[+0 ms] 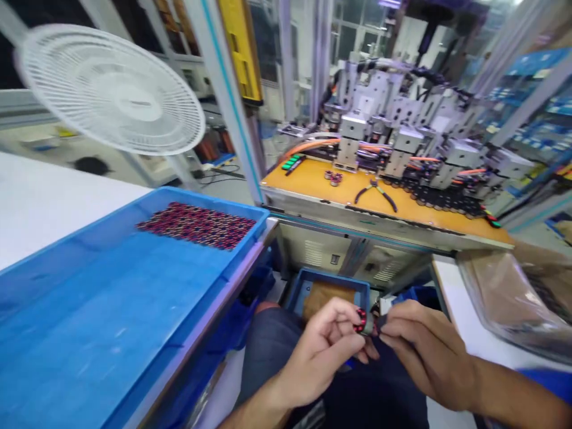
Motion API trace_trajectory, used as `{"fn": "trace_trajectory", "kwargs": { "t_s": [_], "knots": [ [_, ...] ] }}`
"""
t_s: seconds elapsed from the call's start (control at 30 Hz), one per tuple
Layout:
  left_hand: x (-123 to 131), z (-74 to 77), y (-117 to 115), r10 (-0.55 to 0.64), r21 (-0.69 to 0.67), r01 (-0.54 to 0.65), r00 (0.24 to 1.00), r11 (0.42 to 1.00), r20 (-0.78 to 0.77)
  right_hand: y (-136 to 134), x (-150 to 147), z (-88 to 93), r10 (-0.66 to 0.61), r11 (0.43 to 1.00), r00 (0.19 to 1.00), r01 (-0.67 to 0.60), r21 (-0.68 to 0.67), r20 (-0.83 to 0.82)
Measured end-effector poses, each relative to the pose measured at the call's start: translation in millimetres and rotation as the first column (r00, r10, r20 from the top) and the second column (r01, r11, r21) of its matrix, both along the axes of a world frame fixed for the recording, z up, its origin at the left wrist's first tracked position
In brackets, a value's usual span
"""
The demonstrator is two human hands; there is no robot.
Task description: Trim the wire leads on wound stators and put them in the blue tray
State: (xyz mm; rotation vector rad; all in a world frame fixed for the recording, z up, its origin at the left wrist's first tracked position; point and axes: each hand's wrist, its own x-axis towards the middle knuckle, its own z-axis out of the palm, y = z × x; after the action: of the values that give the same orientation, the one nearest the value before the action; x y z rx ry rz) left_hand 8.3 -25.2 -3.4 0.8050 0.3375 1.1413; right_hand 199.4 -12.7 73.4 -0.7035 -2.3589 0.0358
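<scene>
Above my lap, my left hand [328, 348] pinches a small round part [364, 322] with red and dark windings and a greyish rim. Close by on its right, my right hand [424, 345] has its fingers pressed together near the part's edge; what they hold is too small and blurred to name. Many similar red and dark parts [196, 225] lie in packed rows at the far end of the large blue tray [214, 210] on the left. A few more round parts [333, 177] rest on the orange bench.
Behind the orange bench top [308, 182] stands a metal machine [400, 119]. Pliers [375, 192] lie on the bench. A white fan [116, 89] is at the upper left, a small blue bin [328, 275] below the bench, and a plastic bag [513, 298] at the right.
</scene>
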Motion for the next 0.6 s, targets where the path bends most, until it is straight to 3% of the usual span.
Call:
{"fn": "trace_trajectory", "kwargs": {
  "t_s": [0.1,0.3,0.47,0.53,0.6],
  "knots": [
    [7,7.3,-1,0.164,0.045,-0.162,0.984,0.986,-0.064,0,2,-2.5,-0.058,0.997,0.995,0.054,-0.049,-0.085],
    [17,3.6,-1,0.398,0.164,-0.37,0.895,0.915,-0.203,-2,2,-12.7,-0.166,0.983,0.942,0.133,-0.13,-0.292],
    [18,1.3,2,0.509,0.355,-0.403,0.81,0.844,-0.292,-9,2,-17.1,-0.22,0.964,0.902,0.142,-0.227,-0.371],
    [17,0.0,4,0.49,0.342,-0.39,0.824,0.855,-0.285,-11,1,-18.1,-0.241,0.943,0.877,0.11,-0.314,-0.416],
    [17,-1.6,5,0.451,0.298,-0.371,0.852,0.879,-0.268,-13,-2,-19.3,-0.291,0.883,0.837,0.048,-0.467,-0.464]
  ]
}}
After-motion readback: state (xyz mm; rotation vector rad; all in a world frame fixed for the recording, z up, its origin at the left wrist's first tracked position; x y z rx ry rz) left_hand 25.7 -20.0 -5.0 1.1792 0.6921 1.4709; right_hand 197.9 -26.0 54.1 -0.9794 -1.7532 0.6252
